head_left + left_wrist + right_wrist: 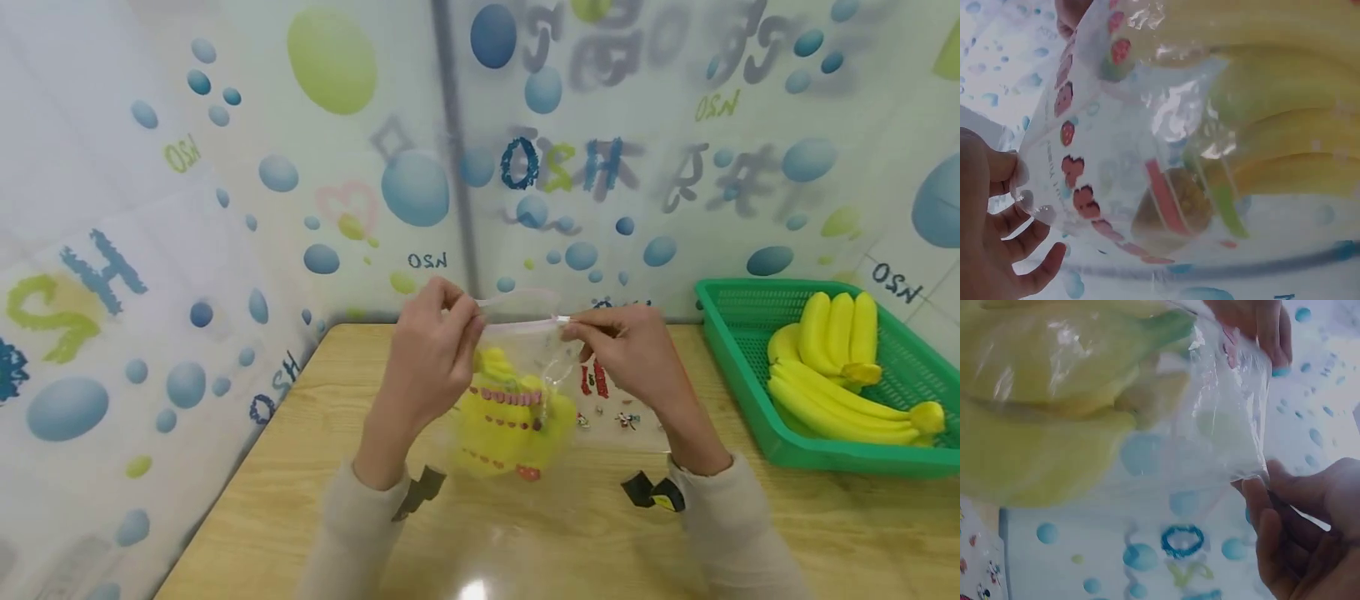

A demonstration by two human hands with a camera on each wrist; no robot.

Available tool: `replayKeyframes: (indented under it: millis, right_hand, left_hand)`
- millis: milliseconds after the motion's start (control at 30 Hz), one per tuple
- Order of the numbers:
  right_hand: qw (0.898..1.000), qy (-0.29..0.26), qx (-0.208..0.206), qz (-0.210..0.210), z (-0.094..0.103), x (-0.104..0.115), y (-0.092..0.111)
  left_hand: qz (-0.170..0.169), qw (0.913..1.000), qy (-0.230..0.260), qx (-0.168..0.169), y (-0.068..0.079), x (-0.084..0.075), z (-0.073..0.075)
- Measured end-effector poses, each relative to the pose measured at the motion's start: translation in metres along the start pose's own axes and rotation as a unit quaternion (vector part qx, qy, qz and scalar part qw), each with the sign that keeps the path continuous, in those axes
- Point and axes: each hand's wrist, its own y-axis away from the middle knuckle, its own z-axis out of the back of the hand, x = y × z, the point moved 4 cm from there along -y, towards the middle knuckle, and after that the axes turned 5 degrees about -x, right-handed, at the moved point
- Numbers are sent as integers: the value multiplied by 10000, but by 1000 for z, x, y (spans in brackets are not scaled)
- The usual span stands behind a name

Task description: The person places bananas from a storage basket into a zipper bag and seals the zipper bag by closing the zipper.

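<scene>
Between the left hand (pixel 426 367) and right hand (pixel 637 354), fingers (pixel 600 317) pinching its rim, hangs a bag (pixel 536 350) of bananas (pixel 483 435).

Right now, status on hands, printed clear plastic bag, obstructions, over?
Left hand, right hand: pinching bag at top edge. Yellow curved bananas inside. Green perforated plastic basket right of hands, not blocking.

Wooden table (pixel 273 479) with green basket (pixel 847 460) and flat printed plastic (pixel 622 423).
</scene>
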Motion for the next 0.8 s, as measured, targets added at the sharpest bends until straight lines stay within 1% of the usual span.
replayKeyframes:
  millis: [67, 133, 200, 267, 300, 367, 467, 567, 667, 800]
  right_hand:
    - [9991, -292, -306, 70, 14, -5, -1]
    - [9962, -777, -387, 111, 27, -12, -3]
    - [9926, -1151, -365, 102, 39, -19, -3]
    - [9904, -1359, -214, 91, 48, -24, -4]
    - [9897, -1423, -122, 51, 52, -27, -4]
    - [9887, -1496, -26, -33, 58, -30, -4]
    - [9885, -1512, 91, -37, 63, -32, -3]
    - [9893, -1437, 88, 219, 63, -29, -4]
    - [9919, -1161, 45, 519, 62, -24, -4]
    - [9954, -486, -4, 820, 60, -15, 1]
  left_hand:
    - [-247, 9992, -313, 45, 0, -17, -2]
    - [-493, 9971, -578, 107, 1, -32, -6]
    - [-663, 9952, -699, 175, 1, -45, -11]
    - [-703, 9947, -722, 196, 0, -55, -16]
    - [-657, 9949, -738, 182, -1, -58, -18]
    - [-429, 9960, -775, 117, -4, -63, -22]
    - [-53, 9955, -951, 5, -9, -68, -26]
    - [140, 9918, -1270, 34, -16, -79, -33]
    - [91, 9874, -1563, 211, -22, -93, -44]
    - [-102, 9813, -1862, 478, -28, -110, -55]
